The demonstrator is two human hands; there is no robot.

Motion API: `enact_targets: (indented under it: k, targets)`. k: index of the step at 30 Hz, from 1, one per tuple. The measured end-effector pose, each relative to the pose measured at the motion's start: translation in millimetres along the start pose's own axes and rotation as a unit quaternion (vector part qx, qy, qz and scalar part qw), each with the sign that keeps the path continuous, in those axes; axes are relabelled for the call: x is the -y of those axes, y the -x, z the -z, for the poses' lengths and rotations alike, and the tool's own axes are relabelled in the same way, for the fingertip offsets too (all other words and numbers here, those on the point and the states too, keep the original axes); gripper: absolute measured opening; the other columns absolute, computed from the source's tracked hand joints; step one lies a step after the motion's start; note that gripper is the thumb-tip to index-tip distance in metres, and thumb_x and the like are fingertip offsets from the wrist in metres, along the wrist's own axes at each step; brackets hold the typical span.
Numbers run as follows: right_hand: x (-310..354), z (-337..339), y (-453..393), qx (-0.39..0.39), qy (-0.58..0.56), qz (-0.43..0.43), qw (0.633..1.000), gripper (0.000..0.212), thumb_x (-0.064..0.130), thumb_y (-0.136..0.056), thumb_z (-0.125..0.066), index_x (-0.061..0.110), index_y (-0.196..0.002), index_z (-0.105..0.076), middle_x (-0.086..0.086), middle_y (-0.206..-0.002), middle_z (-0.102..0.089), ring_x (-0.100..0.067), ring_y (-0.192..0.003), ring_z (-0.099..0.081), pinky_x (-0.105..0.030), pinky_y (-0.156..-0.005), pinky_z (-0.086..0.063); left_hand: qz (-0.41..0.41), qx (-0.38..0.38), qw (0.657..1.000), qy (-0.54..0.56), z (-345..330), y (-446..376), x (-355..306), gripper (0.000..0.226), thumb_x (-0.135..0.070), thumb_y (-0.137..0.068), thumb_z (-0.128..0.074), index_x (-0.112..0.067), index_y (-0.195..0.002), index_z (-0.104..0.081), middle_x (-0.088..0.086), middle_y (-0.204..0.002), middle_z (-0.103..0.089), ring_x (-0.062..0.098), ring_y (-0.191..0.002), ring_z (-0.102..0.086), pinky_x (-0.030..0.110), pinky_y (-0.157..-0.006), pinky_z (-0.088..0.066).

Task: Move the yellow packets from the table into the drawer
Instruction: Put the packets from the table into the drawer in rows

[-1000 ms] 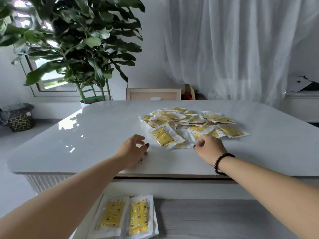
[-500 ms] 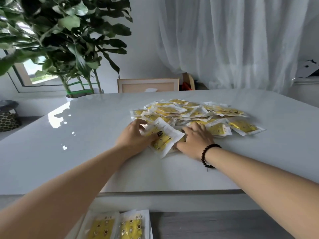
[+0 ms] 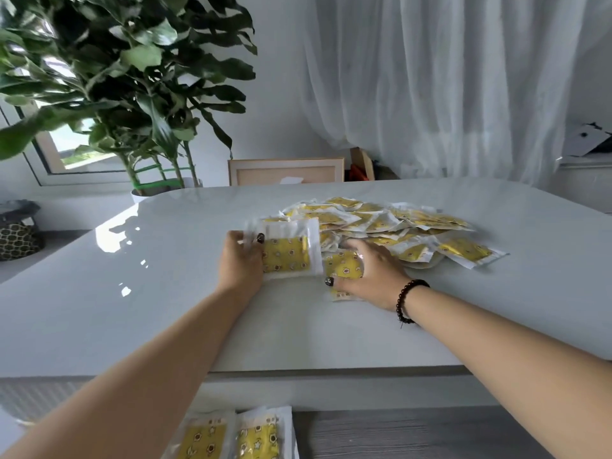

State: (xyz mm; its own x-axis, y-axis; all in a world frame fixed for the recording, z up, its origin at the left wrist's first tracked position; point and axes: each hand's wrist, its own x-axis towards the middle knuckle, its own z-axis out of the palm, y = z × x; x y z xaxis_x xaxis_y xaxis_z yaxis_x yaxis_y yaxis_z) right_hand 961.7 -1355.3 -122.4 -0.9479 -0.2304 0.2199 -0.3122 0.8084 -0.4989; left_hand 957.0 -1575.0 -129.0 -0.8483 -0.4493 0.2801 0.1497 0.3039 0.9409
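A heap of several yellow packets (image 3: 390,223) in clear wrap lies on the white table (image 3: 165,293). My left hand (image 3: 241,263) grips one yellow packet (image 3: 289,251) by its left edge and holds it tilted up off the table, thumb across its face. My right hand (image 3: 371,276) lies over another yellow packet (image 3: 342,268) at the near edge of the heap, thumb curled at the packet's near side. Two yellow packets (image 3: 231,437) lie side by side in the open drawer (image 3: 397,435) below the table's front edge.
A large potted plant (image 3: 132,94) stands behind the table's far left corner. A wooden chair back (image 3: 286,170) shows at the far edge, with a white curtain (image 3: 447,77) behind. A dark patterned bag (image 3: 18,233) sits on the floor at left.
My left hand has lifted one packet off the heap and tilted it upright. My right hand has slid onto a neighbouring packet and taken hold of it.
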Motion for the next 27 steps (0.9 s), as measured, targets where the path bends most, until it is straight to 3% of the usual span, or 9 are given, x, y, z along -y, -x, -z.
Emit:
enact_targets:
  k: [3, 5, 7, 9, 11, 14, 19, 23, 27]
  targets:
    - [-4, 2, 1, -0.063, -0.113, 0.005, 0.992, 0.079, 0.027, -0.076, -0.075, 0.021, -0.142, -0.032, -0.001, -0.142, -0.036, -0.016, -0.130, -0.037, -0.020, -0.100, -0.031, -0.023, -0.045, 0.999, 0.006, 2, 4, -6, 0.047, -0.006, -0.096, -0.044, -0.025, -0.138, -0.035, 0.005, -0.098, -0.054, 0.025, -0.087, -0.057, 0.028, -0.063, -0.041]
    - [-5, 2, 2, -0.111, -0.123, 0.037, 0.986, 0.078, 0.016, -0.079, -0.073, 0.019, -0.143, -0.030, 0.001, -0.142, -0.036, -0.014, -0.130, -0.035, -0.012, -0.097, -0.024, -0.061, -0.039, 0.997, -0.015, 2, 7, -9, 0.063, 0.001, -0.094, -0.038, -0.036, -0.145, -0.028, 0.000, -0.092, -0.053, 0.017, -0.078, -0.055, 0.016, -0.055, -0.040]
    - [-1, 0, 5, -0.138, -0.128, 0.087, 0.978, 0.074, 0.010, -0.081, -0.070, 0.020, -0.143, -0.030, 0.011, -0.138, -0.034, -0.006, -0.127, -0.033, 0.000, -0.093, -0.020, -0.146, -0.004, 0.986, -0.086, -2, 11, -8, 0.060, 0.008, -0.089, -0.039, -0.031, -0.134, -0.050, -0.001, -0.093, -0.054, 0.021, -0.082, -0.057, 0.004, -0.056, -0.036]
    - [4, -4, 7, -0.128, -0.134, 0.127, 0.974, 0.075, 0.008, -0.083, -0.068, 0.023, -0.144, -0.026, 0.014, -0.140, -0.033, 0.000, -0.125, -0.033, 0.005, -0.093, -0.018, -0.238, 0.049, 0.956, -0.161, -7, 16, -6, 0.045, 0.011, -0.082, -0.044, -0.016, -0.108, -0.069, 0.002, -0.098, -0.055, 0.025, -0.089, -0.058, 0.003, -0.066, -0.032]
    - [8, -9, 4, -0.099, -0.128, 0.140, 0.977, 0.081, 0.011, -0.085, -0.067, 0.027, -0.147, -0.018, 0.006, -0.148, -0.035, -0.009, -0.130, -0.038, -0.009, -0.103, -0.027, -0.287, 0.095, 0.933, -0.194, -11, 21, -4, 0.035, 0.003, -0.079, -0.045, -0.009, -0.097, -0.072, 0.001, -0.101, -0.058, 0.016, -0.087, -0.055, 0.001, -0.071, -0.032]
    - [11, -10, 3, -0.071, -0.126, 0.125, 0.982, 0.081, 0.009, -0.087, -0.059, 0.029, -0.148, -0.011, -0.011, -0.142, -0.043, -0.032, -0.122, -0.049, -0.039, -0.101, -0.043, -0.278, 0.091, 0.943, -0.155, -7, 24, -10, 0.036, -0.006, -0.075, -0.044, -0.007, -0.098, -0.071, -0.006, -0.100, -0.058, 0.006, -0.085, -0.054, -0.001, -0.074, -0.035]
    - [10, -7, 3, -0.048, -0.130, 0.157, 0.978, 0.089, 0.001, -0.084, -0.053, 0.037, -0.150, -0.007, 0.011, -0.156, -0.020, -0.019, -0.139, -0.031, -0.028, -0.111, -0.032, -0.271, 0.090, 0.953, -0.105, 0, 25, -12, 0.048, -0.038, -0.071, -0.056, -0.010, -0.108, -0.068, -0.008, -0.105, -0.057, 0.009, -0.096, -0.059, 0.034, -0.083, -0.053]
    - [7, -12, 0, -0.059, -0.105, 0.211, 0.970, 0.093, -0.005, -0.084, -0.056, 0.049, -0.145, -0.011, 0.012, -0.147, -0.038, -0.013, -0.134, -0.041, -0.023, -0.106, -0.038, -0.301, 0.059, 0.946, -0.102, -2, 25, -10, 0.065, -0.053, -0.067, -0.068, -0.011, -0.116, -0.063, -0.004, -0.111, -0.056, 0.005, -0.101, -0.056, 0.010, -0.091, -0.041]
    - [3, -16, -6, -0.126, -0.110, 0.195, 0.966, 0.062, 0.001, -0.082, -0.066, 0.023, -0.138, -0.048, -0.003, -0.127, -0.059, -0.020, -0.119, -0.055, -0.019, -0.093, -0.044, -0.312, 0.043, 0.943, -0.110, -2, 23, -11, 0.061, -0.051, -0.065, -0.073, -0.013, -0.111, -0.064, -0.006, -0.106, -0.056, -0.002, -0.093, -0.053, -0.001, -0.083, -0.033]
